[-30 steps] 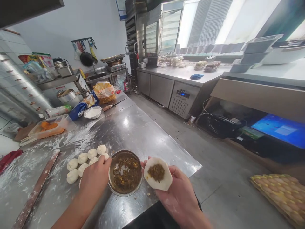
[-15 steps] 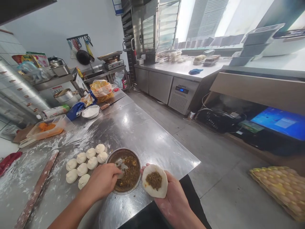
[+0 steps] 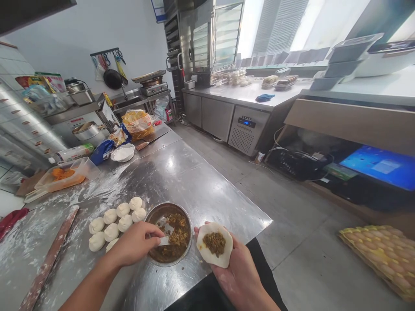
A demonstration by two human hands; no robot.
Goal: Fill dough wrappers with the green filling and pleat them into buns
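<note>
My left hand [image 3: 138, 244] is closed on a small white flat scraper [image 3: 164, 241], its end down in the brown filling [image 3: 179, 229] inside a round metal bowl [image 3: 186, 215]. The scraper's other end is hidden by my fingers. To the right of the bowl, past the table edge, my right hand [image 3: 238, 270] cradles a round dough wrapper [image 3: 218, 260] on the palm and fingers. A mound of filling [image 3: 214, 243] lies in the wrapper's middle. Several pleated buns [image 3: 111, 232] sit in rows left of the bowl, the nearest partly covered by my left hand.
A floury rolling pin [image 3: 53, 257] lies on the left of the steel table [image 3: 207, 185]. Behind are a tub of orange filling [image 3: 73, 178], a bowl of white powder [image 3: 122, 153] and a yellow bag [image 3: 138, 124]. Eggs in trays [image 3: 379, 259] stand on the floor at right.
My left hand has shifted slightly left and the scraper in the bowl now shows more plainly. My right hand has moved a little right with the wrapper, whose edges look more curled up.
</note>
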